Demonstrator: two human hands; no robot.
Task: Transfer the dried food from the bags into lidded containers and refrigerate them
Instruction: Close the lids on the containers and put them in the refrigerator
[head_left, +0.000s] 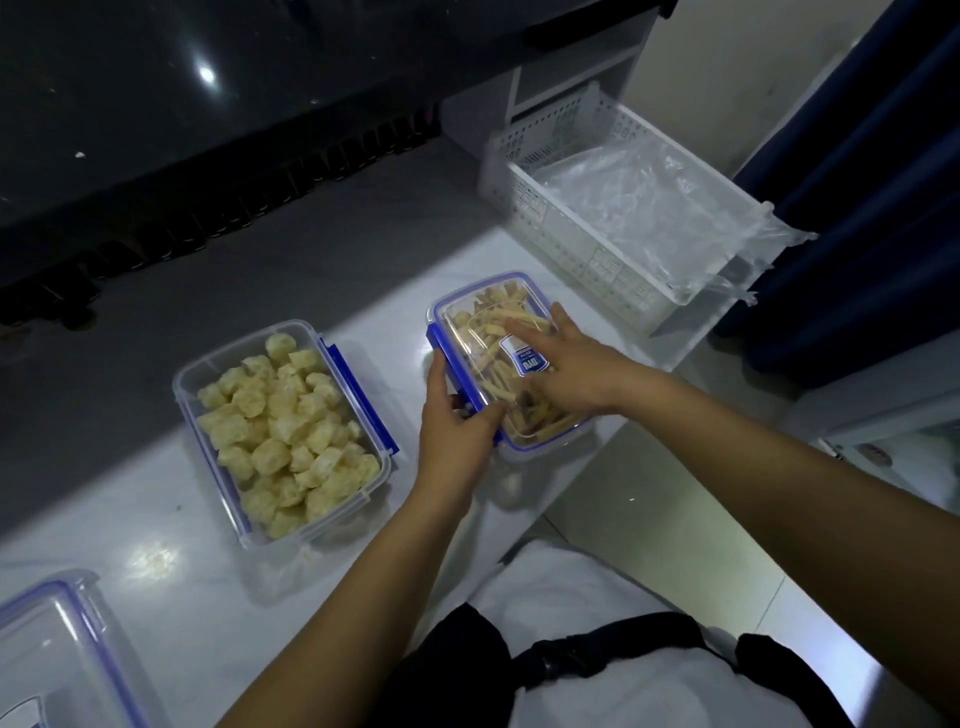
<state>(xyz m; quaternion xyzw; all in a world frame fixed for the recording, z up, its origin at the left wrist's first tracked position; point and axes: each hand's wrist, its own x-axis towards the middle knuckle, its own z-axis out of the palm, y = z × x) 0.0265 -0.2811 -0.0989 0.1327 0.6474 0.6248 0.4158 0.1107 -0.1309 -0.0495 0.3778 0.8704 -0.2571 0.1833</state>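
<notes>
At the frame's centre, the right hand (566, 364) presses flat, fingers straight, on the clear lid (485, 332) of the strip-filled container (540, 441). The left hand (457, 421) grips its blue side clasp (447, 358). An open container (280, 431) of pale chunks sits left on the counter (156, 519).

Clear containers (511, 364) with blue clips — pale yellow puffs (288, 431), white perforated basket (597, 244).

Lidded clear container (496, 332) of tan sticks beside open container (208, 364) of pale, perhaps puffed, chunks.

The white table (171, 519) bears two food containers (280, 431) (511, 364), a loose lid (57, 654) and a basket (613, 208).
</notes>
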